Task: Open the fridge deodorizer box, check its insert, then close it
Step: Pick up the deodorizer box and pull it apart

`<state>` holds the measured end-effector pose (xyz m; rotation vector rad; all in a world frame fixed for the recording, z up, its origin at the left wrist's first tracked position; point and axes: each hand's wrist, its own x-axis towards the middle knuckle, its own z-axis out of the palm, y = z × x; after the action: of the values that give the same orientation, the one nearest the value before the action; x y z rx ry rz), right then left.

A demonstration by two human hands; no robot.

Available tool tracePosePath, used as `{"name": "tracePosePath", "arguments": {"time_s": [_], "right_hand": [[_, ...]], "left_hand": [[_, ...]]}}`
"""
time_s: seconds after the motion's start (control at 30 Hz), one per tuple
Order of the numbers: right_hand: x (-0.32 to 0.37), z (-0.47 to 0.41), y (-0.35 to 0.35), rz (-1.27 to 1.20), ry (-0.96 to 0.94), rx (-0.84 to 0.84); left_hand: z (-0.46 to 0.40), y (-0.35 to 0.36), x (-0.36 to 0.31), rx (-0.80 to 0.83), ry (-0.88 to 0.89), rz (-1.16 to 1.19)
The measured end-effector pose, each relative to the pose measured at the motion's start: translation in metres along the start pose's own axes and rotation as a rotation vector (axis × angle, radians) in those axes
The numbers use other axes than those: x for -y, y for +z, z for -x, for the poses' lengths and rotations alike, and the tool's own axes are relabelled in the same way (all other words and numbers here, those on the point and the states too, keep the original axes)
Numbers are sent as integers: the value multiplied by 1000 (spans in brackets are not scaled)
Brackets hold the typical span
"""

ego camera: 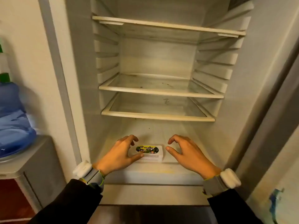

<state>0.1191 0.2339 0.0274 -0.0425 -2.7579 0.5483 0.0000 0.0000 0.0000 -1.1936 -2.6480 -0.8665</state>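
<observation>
A small white deodorizer box with a colourful label on its lid and slotted sides lies on the fridge floor, lid shut. My left hand curves over the box's left end, thumb touching its front side, fingers spread above it. My right hand hovers just right of the box, fingers apart, thumb a little short of its right end. The box's left end is hidden behind my left hand.
The fridge stands open with three glass shelves above the box. A blue water bottle sits on a grey dispenser at the left. The fridge door stands at the right.
</observation>
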Motion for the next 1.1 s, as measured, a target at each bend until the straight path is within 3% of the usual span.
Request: {"name": "tracePosePath", "arguments": {"time_s": [0.3, 0.5, 0.77, 1.1], "right_hand": [[-5, -34, 18, -95, -56, -37], [0, -44, 40, -101, -134, 101], [0, -48, 66, -73, -222, 221], [3, -63, 61, 37, -185, 324]], "left_hand": [[-33, 8, -4, 72, -40, -42], [-32, 23, 5, 195, -63, -25], [-32, 34, 17, 172, -5, 82], [-35, 39, 28, 181, -7, 178]]}}
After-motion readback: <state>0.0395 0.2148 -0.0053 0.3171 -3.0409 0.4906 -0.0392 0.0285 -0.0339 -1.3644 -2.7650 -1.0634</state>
